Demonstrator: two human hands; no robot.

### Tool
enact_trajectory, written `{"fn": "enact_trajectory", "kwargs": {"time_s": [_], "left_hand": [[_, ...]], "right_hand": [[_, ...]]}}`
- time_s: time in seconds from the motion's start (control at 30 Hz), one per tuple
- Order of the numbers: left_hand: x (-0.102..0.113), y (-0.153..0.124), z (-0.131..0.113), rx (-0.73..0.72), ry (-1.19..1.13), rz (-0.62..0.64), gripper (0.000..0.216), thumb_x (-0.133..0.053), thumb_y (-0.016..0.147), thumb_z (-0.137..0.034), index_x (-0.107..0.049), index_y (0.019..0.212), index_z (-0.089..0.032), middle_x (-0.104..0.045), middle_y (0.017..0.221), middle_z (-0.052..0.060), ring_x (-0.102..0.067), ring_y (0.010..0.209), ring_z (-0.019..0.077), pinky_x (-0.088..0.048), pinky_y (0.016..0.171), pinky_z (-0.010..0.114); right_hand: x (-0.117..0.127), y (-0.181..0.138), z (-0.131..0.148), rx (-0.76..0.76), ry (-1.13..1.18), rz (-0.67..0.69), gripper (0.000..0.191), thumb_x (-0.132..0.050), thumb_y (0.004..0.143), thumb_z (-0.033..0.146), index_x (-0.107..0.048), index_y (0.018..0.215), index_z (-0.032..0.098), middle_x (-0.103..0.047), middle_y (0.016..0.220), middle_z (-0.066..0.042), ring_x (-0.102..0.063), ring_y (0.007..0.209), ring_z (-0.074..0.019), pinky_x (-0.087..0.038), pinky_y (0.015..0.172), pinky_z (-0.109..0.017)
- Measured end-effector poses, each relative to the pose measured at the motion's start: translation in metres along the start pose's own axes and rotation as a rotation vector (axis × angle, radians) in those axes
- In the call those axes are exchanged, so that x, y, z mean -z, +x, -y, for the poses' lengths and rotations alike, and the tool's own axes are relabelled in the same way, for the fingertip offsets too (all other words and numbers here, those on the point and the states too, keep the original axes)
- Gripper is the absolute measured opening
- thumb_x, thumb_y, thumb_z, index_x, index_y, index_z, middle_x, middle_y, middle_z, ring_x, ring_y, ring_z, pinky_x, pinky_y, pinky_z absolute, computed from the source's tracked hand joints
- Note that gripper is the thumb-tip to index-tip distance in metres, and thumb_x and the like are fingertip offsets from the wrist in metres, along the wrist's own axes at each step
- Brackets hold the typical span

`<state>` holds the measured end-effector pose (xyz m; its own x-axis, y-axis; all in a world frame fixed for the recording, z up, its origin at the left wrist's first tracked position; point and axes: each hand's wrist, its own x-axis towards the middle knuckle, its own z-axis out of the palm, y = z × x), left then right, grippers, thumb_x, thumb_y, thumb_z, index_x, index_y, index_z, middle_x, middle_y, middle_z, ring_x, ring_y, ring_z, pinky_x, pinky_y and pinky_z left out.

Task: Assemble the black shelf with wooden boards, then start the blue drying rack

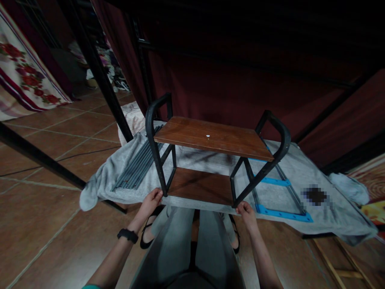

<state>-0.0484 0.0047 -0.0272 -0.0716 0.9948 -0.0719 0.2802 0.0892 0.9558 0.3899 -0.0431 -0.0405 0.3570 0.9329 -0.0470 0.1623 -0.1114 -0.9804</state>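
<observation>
A small two-tier shelf with a brown wood-look top board (210, 136) and a black tube frame stands upright in front of me on a grey cloth (195, 156). Its lower board (200, 185) lies close to the cloth. At the shelf's near left bottom corner, my left hand (152, 200) is closed, thumb and fingers pinched against the frame. My right hand (246, 212) pinches the near right bottom corner in the same way. The fingertips' exact hold is partly hidden. A small white mark (207, 136) shows on the top board.
Several grey metal tubes (136, 166) lie left of the shelf. A frame with blue bars (284, 213) lies to its right, beside a pixelated dark patch (317, 196). Black posts (102, 80) rise at the left, and a dark red curtain (210, 88) hangs behind.
</observation>
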Motion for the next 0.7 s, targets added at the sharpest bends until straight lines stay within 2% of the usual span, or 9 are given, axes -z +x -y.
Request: {"fn": "enact_trajectory", "kwargs": {"time_s": [0.27,0.7], "left_hand": [[0.000,-0.003,-0.009,0.021,-0.097,0.006,0.040,-0.062,0.071,-0.057,-0.059,0.083,-0.018,-0.052,0.061,-0.003,-0.048,0.055,0.0144,-0.040,0.051,0.027],[-0.002,-0.002,-0.012,0.045,-0.103,-0.004,0.042,-0.064,0.067,-0.061,-0.055,0.073,-0.020,-0.051,0.058,-0.003,-0.048,0.053,0.0140,-0.040,0.051,0.027]], "right_hand": [[0.000,-0.001,-0.005,-0.029,0.041,-0.016,0.041,-0.064,0.071,0.062,-0.056,0.071,0.021,-0.053,0.062,0.002,-0.045,0.060,-0.0149,-0.038,0.060,-0.029],[0.000,-0.004,0.010,0.020,-0.003,-0.007,0.043,-0.064,0.070,0.062,-0.052,0.061,0.022,-0.052,0.058,0.000,-0.045,0.059,-0.0154,-0.038,0.059,-0.029]]}}
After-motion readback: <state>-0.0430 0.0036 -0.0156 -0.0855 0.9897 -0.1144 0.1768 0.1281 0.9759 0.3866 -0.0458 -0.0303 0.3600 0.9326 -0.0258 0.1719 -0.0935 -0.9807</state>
